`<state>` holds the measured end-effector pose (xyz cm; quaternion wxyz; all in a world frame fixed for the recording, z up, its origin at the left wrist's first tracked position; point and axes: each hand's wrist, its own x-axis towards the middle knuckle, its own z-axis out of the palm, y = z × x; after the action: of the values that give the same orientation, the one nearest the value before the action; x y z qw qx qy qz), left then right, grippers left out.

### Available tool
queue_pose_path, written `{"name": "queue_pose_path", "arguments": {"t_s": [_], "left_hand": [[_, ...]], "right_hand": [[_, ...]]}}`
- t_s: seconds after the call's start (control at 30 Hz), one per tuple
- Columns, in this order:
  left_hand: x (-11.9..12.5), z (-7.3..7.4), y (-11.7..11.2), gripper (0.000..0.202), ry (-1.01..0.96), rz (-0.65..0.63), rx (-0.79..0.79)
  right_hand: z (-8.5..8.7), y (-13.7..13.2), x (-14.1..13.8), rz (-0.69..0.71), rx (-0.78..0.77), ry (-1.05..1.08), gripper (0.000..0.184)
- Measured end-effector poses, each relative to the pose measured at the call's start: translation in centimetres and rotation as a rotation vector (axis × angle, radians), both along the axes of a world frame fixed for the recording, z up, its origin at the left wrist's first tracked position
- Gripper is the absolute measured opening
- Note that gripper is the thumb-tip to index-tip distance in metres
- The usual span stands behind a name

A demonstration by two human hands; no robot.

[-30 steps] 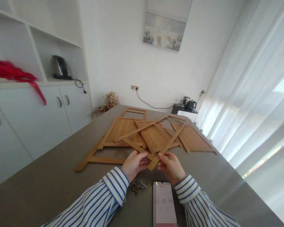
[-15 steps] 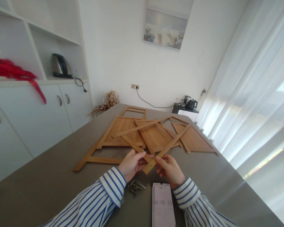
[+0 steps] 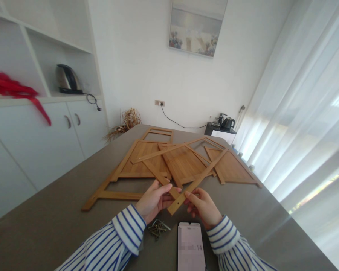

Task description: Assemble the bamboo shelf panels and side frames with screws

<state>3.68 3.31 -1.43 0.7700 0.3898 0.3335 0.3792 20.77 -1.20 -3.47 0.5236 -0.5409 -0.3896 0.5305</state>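
Your left hand (image 3: 152, 199) pinches the near end of one slat (image 3: 158, 177). Your right hand (image 3: 203, 206) closes its fingers on a second slat (image 3: 203, 176), which slants up over the panels (image 3: 183, 162). The slat ends seem to cross between your hands, above the table (image 3: 59, 222), near the screws (image 3: 157, 227) and phone (image 3: 190, 248).

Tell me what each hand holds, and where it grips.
The left hand pinches one wooden slat at its near end; the right hand pinches a crossing slat near its near end.
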Motion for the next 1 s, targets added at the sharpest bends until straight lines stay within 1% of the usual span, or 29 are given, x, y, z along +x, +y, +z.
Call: {"name": "queue_pose_path", "arguments": {"t_s": [0.1,0.3,0.47,0.77,1.0], "left_hand": [[0.00,0.00,-0.07,0.033,0.006,-0.004,0.001],[-0.04,-0.12,0.05,0.034,0.003,-0.029,-0.004],[-0.10,-0.13,0.15,0.037,-0.018,-0.047,-0.035],[-0.10,-0.36,0.09,0.035,-0.066,-0.027,-0.082],[-0.12,-0.48,0.10,0.038,-0.075,-0.021,-0.090]], "right_hand": [[0.00,-0.10,-0.02,-0.002,0.002,0.007,0.052],[-0.35,-0.12,0.16,-0.001,-0.005,0.039,0.054],[-0.51,-0.14,0.32,0.001,-0.014,0.078,0.055],[-0.50,-0.25,0.07,-0.005,0.007,0.123,0.053],[-0.43,-0.29,-0.06,-0.015,0.022,0.149,0.054]]}}
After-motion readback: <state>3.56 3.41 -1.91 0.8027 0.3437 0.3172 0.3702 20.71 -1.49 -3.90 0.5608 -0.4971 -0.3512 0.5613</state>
